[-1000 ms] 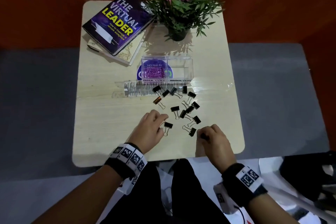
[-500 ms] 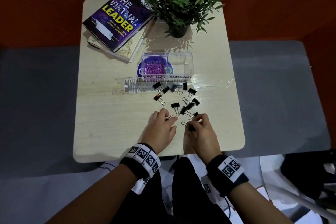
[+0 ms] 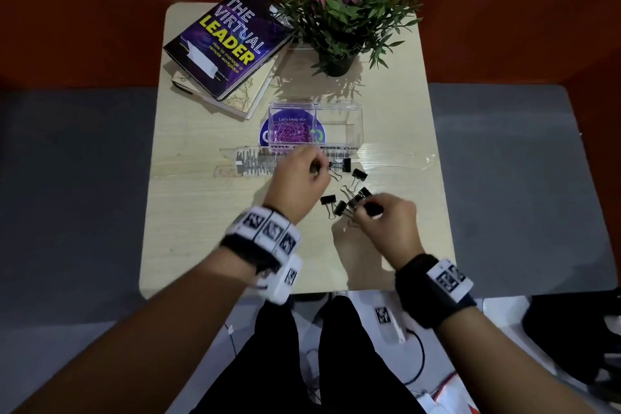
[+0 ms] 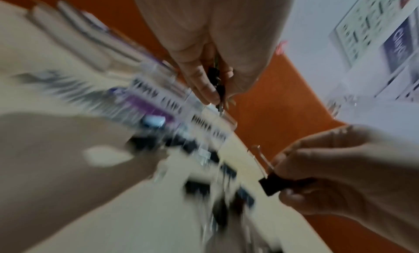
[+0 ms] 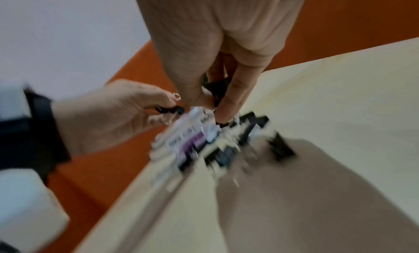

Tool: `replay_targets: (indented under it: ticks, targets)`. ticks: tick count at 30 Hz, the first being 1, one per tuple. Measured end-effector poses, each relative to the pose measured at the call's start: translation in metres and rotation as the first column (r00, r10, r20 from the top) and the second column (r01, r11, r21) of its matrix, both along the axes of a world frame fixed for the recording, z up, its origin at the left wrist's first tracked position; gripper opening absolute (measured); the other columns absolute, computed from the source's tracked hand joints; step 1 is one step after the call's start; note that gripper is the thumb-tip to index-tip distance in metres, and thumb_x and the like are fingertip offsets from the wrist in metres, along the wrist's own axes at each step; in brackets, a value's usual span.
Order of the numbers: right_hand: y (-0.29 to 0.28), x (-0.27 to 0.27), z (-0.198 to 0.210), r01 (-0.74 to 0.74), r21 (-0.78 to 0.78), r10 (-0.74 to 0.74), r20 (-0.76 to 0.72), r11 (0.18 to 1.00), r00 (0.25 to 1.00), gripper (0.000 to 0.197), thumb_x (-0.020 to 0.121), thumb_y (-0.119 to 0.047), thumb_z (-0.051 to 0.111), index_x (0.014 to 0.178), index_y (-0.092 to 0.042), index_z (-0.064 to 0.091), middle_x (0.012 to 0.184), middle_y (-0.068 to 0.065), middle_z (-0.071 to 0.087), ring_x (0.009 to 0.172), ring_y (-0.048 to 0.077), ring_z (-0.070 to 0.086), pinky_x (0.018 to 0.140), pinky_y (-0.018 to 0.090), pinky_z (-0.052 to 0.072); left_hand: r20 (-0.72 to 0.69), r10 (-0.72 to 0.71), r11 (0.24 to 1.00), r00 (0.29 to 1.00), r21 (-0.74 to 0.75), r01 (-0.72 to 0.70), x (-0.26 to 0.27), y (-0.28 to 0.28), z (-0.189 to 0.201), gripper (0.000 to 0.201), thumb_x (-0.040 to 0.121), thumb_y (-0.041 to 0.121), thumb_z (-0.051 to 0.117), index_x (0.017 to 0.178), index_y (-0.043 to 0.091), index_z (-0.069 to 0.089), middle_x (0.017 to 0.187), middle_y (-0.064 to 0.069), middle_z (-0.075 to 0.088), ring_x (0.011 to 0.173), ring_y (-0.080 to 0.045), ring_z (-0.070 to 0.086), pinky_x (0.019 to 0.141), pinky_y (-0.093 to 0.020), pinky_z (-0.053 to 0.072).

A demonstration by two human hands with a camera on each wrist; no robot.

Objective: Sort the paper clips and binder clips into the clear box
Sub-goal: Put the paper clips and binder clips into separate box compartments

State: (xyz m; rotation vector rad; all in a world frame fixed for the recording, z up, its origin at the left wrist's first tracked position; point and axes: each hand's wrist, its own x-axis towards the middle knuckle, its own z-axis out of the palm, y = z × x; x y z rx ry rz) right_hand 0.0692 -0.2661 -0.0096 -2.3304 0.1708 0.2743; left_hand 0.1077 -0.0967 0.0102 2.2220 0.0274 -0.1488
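The clear box point(image 3: 347, 111) stands mid-table with two compartments. Purple paper clips point(image 3: 291, 136) fill the left one; the right one looks bare. My left hand point(image 3: 319, 167) hovers just in front of the box and pinches a black binder clip point(image 4: 217, 85) between thumb and fingers. My right hand point(image 3: 368, 209) is lower and to the right, gripping another black binder clip point(image 3: 373, 210), also seen in the left wrist view point(image 4: 271, 185). Several loose binder clips point(image 3: 342, 207) lie on the table between the hands. Both wrist views are blurred.
A purple book point(image 3: 228, 40) on a stack lies at the back left, and a potted plant point(image 3: 339, 27) stands at the back centre. A clear ridged plastic piece point(image 3: 248, 163) lies left of my left hand. The wooden table point(image 3: 201, 228) ends close to my wrists.
Both hands picked binder clips off the table and lifted them. My left hand has moved forward to the front of the box; my right hand moved forward a little.
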Motion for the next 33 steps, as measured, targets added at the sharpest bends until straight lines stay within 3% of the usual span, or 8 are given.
replay_targets:
  ticks: [6, 10, 13, 16, 20, 23, 29, 33]
  targets:
    - [0.030, 0.099, 0.050, 0.094, 0.024, -0.097, 0.226, 0.995, 0.969, 0.016, 0.076, -0.013, 0.060, 0.079, -0.009, 0.075, 0.076, 0.007, 0.074, 0.072, 0.018, 0.066, 0.073, 0.025, 0.052, 0.008, 0.038, 0.997, 0.999, 0.065, -0.038, 0.081, -0.013, 0.014, 0.012, 0.086, 0.009, 0.058, 0.094, 0.008, 0.067, 0.093, -0.007, 0.070, 0.078, -0.018, 0.062, 0.073, -0.032, 0.055]
    - [0.047, 0.134, 0.042, -0.073, -0.134, 0.087, 0.100, 0.988, 0.991, 0.020, 0.078, -0.018, 0.062, 0.092, -0.010, 0.073, 0.089, 0.014, 0.074, 0.080, 0.029, 0.068, 0.075, 0.036, 0.056, 0.012, 0.024, 0.993, 1.000, 0.118, -0.025, 0.083, 0.000, 0.008, 0.015, 0.087, 0.016, 0.064, 0.100, 0.016, 0.070, 0.093, -0.007, 0.074, 0.073, -0.019, 0.066, 0.072, -0.035, 0.058]
    - [0.037, 0.122, 0.036, -0.105, -0.167, 0.128, 0.132, 0.980, 0.983, 0.023, 0.082, -0.015, 0.062, 0.104, -0.011, 0.070, 0.105, 0.009, 0.071, 0.084, 0.024, 0.068, 0.079, 0.032, 0.055, 0.128, -0.061, 0.980, 0.990, 0.195, 0.035, 0.052, 0.019, 0.001, 0.012, 0.088, 0.017, 0.063, 0.098, 0.016, 0.069, 0.102, -0.004, 0.071, 0.091, -0.018, 0.065, 0.086, -0.035, 0.055]
    - [0.016, 0.086, 0.022, -0.108, -0.173, 0.127, 0.103, 0.979, 0.987, 0.016, 0.083, -0.015, 0.062, 0.098, -0.017, 0.068, 0.100, 0.004, 0.067, 0.084, 0.022, 0.064, 0.069, 0.025, 0.046, -0.006, -0.307, 0.882, 0.952, 0.374, 0.287, 0.013, 0.037, -0.012, 0.028, 0.087, 0.028, 0.064, 0.114, 0.024, 0.062, 0.125, 0.002, 0.061, 0.117, -0.017, 0.053, 0.101, -0.034, 0.045]
    - [-0.003, 0.049, -0.007, -0.392, -0.286, 0.346, -0.199, 0.874, 0.917, 0.083, 0.063, -0.039, 0.080, 0.136, -0.034, 0.041, 0.137, 0.000, 0.042, 0.115, 0.030, 0.042, 0.074, 0.037, 0.049, -0.292, -0.453, 0.707, 0.843, 0.458, 0.539, 0.001, 0.052, -0.036, 0.090, 0.077, 0.035, 0.075, 0.148, 0.037, 0.020, 0.160, 0.006, 0.016, 0.145, -0.023, 0.017, 0.116, -0.048, 0.026]
    - [0.002, 0.045, -0.016, -0.457, -0.349, 0.388, -0.252, 0.818, 0.887, 0.118, 0.046, -0.050, 0.088, 0.143, -0.042, 0.021, 0.147, -0.004, 0.026, 0.120, 0.030, 0.030, 0.077, 0.042, 0.052, -0.333, -0.428, 0.718, 0.840, 0.440, 0.540, 0.005, 0.049, -0.041, 0.101, 0.075, 0.028, 0.078, 0.149, 0.040, 0.011, 0.160, 0.008, 0.015, 0.144, -0.027, 0.018, 0.113, -0.049, 0.033]
    - [0.019, 0.048, -0.022, -0.432, -0.304, 0.395, -0.179, 0.849, 0.901, 0.081, 0.053, -0.035, 0.089, 0.123, -0.031, 0.049, 0.134, 0.003, 0.037, 0.109, 0.035, 0.040, 0.068, 0.037, 0.047, -0.335, -0.384, 0.816, 0.860, 0.314, 0.486, 0.007, 0.039, -0.045, 0.075, 0.079, 0.018, 0.075, 0.143, 0.026, 0.037, 0.129, 0.000, 0.045, 0.126, -0.031, 0.041, 0.101, -0.042, 0.044]
    - [0.020, 0.052, -0.021, -0.419, -0.258, 0.383, -0.181, 0.870, 0.906, 0.059, 0.058, -0.027, 0.087, 0.110, -0.026, 0.058, 0.124, 0.005, 0.042, 0.102, 0.033, 0.044, 0.067, 0.033, 0.039, -0.298, -0.368, 0.832, 0.881, 0.317, 0.455, 0.006, 0.036, -0.045, 0.046, 0.079, 0.020, 0.074, 0.119, 0.020, 0.052, 0.120, -0.002, 0.050, 0.114, -0.028, 0.049, 0.094, -0.042, 0.047]
